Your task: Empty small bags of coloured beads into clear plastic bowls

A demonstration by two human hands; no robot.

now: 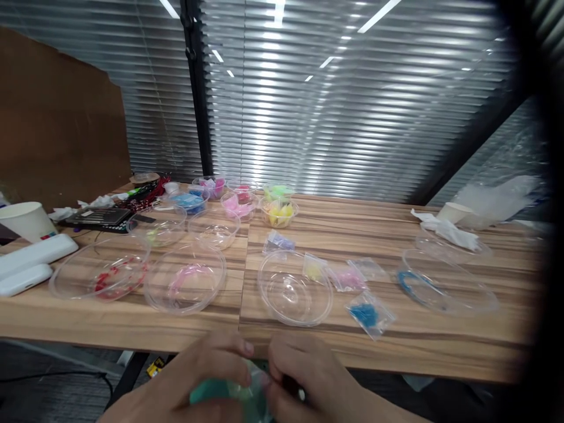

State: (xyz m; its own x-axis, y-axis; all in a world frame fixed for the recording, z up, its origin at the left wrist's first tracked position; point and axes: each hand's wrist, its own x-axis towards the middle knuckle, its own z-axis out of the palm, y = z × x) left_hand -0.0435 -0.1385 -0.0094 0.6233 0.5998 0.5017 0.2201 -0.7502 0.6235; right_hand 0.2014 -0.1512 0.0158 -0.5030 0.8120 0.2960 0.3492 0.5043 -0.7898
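At the bottom centre, below the table's front edge, my left hand (198, 376) is closed on a small clear plastic bag (255, 390) with green contents. My right hand (308, 376) pinches the bag's right side, its fingers bent and near those of my left hand. Part of the bag is hidden behind the fingers. Beyond my hands, a clear bowl (295, 291) stands on the table. Right of it lies a small bag of blue pieces (365, 314). Bags with pink (348, 278), yellow (314, 269) and purple (279, 241) contents lie behind.
Bowls with pink (185, 282) and red pieces (118, 279) stand left on the wooden table (352, 217). A bowl with a blue ring (445, 288) is at the right. White cases (37, 258) and a paper cup (29, 220) are far left; small filled bowls stand behind.
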